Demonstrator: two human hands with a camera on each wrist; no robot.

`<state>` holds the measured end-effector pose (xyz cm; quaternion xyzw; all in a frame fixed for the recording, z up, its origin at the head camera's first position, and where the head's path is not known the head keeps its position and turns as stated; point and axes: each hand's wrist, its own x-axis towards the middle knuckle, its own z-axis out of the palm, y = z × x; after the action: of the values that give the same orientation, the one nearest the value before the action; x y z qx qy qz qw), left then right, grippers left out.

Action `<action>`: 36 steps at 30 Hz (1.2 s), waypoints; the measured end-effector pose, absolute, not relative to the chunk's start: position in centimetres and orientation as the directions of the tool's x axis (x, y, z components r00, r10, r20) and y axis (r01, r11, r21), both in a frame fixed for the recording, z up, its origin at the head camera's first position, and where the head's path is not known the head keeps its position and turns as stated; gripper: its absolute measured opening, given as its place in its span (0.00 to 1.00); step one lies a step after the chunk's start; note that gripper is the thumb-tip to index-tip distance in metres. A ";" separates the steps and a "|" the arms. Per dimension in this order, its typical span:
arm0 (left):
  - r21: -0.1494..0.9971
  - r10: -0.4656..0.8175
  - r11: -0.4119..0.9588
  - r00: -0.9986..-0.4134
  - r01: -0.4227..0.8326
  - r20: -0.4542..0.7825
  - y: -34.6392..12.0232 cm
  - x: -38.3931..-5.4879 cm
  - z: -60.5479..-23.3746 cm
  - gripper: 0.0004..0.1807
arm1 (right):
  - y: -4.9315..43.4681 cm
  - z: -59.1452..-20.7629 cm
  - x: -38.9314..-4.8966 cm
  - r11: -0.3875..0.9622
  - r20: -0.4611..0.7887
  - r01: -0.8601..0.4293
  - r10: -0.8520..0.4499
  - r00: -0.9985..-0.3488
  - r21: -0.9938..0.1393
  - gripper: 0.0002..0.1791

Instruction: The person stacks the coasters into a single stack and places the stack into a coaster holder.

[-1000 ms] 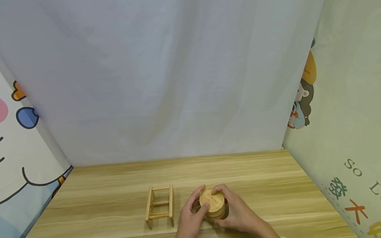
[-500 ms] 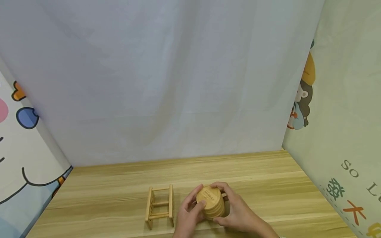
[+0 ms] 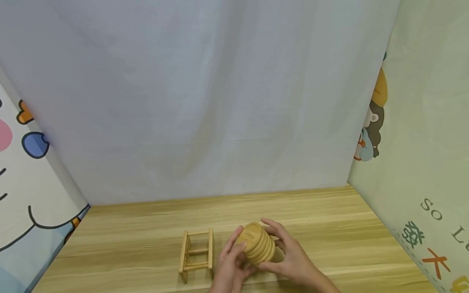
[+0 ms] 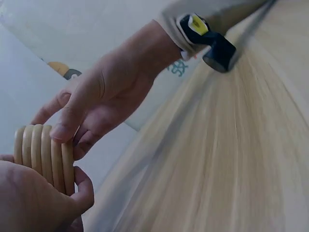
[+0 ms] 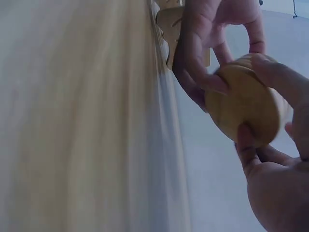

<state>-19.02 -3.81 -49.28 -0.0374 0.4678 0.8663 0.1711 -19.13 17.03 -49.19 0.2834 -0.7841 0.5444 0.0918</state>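
A stack of several round wooden coasters (image 3: 258, 244) is held tilted between both hands, its engraved top leaning to the left in the head view. My left hand (image 3: 230, 260) grips the stack from the left, thumb on the top coaster and fingers round the far and lower side. From the right, my right hand (image 3: 293, 256) holds the stack's edge between thumb and fingers. The left wrist view shows the coasters (image 4: 46, 152) edge-on, pressed together. In the right wrist view the flat bottom coaster (image 5: 244, 104) shows, with fingertips of both hands around it.
A small wooden rack (image 3: 197, 254) with slatted sides and crossbars stands left of the hands on the wood-grain table (image 3: 128, 232). A pale cloth (image 3: 205, 101) hangs behind the table. Printed panels close in the left and right sides.
The coaster stack has gone from nearly upright to tilted leftward, and it has risen a little. Both hands have turned and shifted slightly left with it. The rack stays in place.
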 end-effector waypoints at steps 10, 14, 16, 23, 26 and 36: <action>0.573 0.382 -0.681 -0.888 -0.457 -0.254 -3.1 -17.8 -48.4 0.46 | 15.6 -49.2 -18.5 0.307 0.521 -0.556 -0.195 -0.831 -0.772 0.64; 0.563 0.407 -0.687 -0.885 -0.460 -0.227 -2.7 -18.0 -50.3 0.48 | 15.1 -49.3 -18.5 0.216 0.532 -0.566 -0.198 -0.823 -0.796 0.61; 0.543 0.425 -0.702 -0.883 -0.461 -0.201 -2.7 -18.5 -52.1 0.48 | 15.0 -49.4 -18.4 0.180 0.538 -0.570 -0.199 -0.819 -0.802 0.59; 0.580 0.472 -0.677 -0.872 -0.453 -0.130 -2.6 -19.7 -55.3 0.44 | 15.0 -49.4 -18.4 0.154 0.557 -0.577 -0.156 -0.816 -0.802 0.52; 0.612 0.481 -0.636 -0.861 -0.471 -0.162 -3.0 -19.7 -54.5 0.40 | 15.0 -49.4 -18.4 0.140 0.550 -0.567 -0.142 -0.823 -0.812 0.48; 0.925 0.349 -0.318 -0.933 -0.207 -0.089 -3.8 -18.7 -49.0 0.34 | 15.8 -49.6 -18.5 0.067 0.449 -0.461 -0.144 -0.882 -0.885 0.43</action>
<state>-18.65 -3.83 -48.96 0.0636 0.5580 0.8094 0.1716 -18.53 15.81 -49.56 0.2100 -0.7201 0.6499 0.1222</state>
